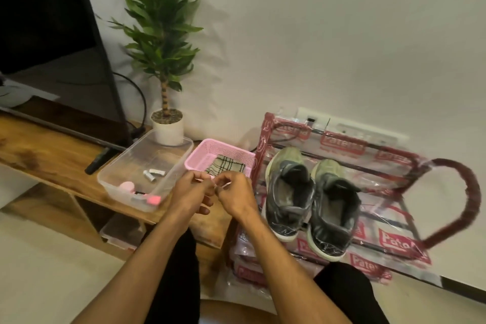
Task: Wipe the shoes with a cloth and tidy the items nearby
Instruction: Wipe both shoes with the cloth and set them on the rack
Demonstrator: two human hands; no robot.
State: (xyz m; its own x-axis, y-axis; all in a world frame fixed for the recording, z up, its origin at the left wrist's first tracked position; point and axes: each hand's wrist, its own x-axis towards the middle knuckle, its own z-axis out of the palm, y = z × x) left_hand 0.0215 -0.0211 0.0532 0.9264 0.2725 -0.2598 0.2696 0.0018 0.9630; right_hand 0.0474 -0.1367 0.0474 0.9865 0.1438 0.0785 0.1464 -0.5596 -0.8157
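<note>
Our left hand and right hand meet over the counter, both grips pinching a small pale item, so tidying seems underway; next we need the cloth from the pink basket for the shoes on the rack.

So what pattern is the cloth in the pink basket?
The folded cloth is pale with dark checks; head view.

Centre right: shoes side by side on the rack. Left of the rack, on the bench, the basket with the cloth inside; further left, the tub. Behind the tub, the plant pot; upper left, the television. Centre, before the basket: left hand and right hand touching, small thing pinched between.
</note>
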